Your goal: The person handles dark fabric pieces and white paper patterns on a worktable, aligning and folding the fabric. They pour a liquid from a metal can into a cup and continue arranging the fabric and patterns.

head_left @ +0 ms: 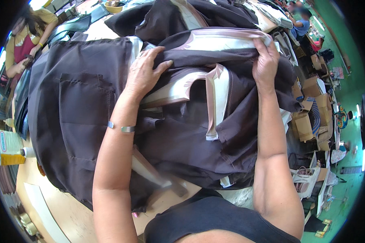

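Note:
Dark brown garment pieces [182, 133] with white and pinkish trim are piled across the table in front of me. My right hand [267, 65] pinches the end of a white-and-pink trimmed edge [223, 39] between thumb and fingers, at the pile's right side. Over the middle of the pile, my left hand [146, 73] rests on the cloth with thumb and fingers apart. Beside it, to the left, lies a flat brown panel [48, 101] bearing a stitched patch pocket [83, 117]. A curved trimmed opening [217, 93] shows below and between my hands.
Pale tabletop [20, 174] shows at the lower left, with a white strip [44, 210] on it. A white-and-yellow container [10, 148] stands by the left edge. Another person [26, 38] works at the far left. Cardboard boxes [312, 117] crowd the right, beyond the table.

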A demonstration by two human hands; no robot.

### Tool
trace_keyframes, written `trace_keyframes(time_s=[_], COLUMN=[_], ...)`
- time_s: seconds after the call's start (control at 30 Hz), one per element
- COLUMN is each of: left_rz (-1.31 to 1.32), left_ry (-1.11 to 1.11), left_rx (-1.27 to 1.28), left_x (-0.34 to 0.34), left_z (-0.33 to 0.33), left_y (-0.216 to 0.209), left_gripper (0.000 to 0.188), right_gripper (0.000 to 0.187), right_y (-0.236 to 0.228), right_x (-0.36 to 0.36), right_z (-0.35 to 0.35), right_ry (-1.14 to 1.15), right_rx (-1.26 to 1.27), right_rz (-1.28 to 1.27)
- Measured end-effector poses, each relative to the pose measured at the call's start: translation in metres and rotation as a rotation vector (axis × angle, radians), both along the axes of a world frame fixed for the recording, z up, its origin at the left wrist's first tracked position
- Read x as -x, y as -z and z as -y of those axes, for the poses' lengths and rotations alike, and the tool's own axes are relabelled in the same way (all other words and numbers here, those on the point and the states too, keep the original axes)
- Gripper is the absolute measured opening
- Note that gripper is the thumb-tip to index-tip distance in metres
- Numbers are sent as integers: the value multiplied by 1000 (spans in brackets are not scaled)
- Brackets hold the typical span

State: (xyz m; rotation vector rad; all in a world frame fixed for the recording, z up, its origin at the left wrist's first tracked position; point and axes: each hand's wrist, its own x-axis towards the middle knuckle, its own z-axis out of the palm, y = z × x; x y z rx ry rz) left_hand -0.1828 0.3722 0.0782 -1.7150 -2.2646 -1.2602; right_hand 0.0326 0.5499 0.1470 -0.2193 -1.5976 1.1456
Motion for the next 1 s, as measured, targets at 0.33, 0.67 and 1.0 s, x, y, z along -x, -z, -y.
trace_keyframes(time_s=[0.33, 0.67, 1.0], left_rz=[-175, 44, -38], left_ry=[-77, 135, 69], left_rx=[-105, -242, -258], left_x=[-6, -31, -44], left_z=[-2, -14, -11], left_y=[0, -40, -15], left_gripper=[46, 52, 26], right_gripper=[22, 22, 29], right_y=[-92, -66, -28], right_x=[-44, -104, -144], right_z=[7, 15, 23], right_ry=[249, -853, -738], right_rx=[67, -56, 89], right_rz=[-464, 5, -99])
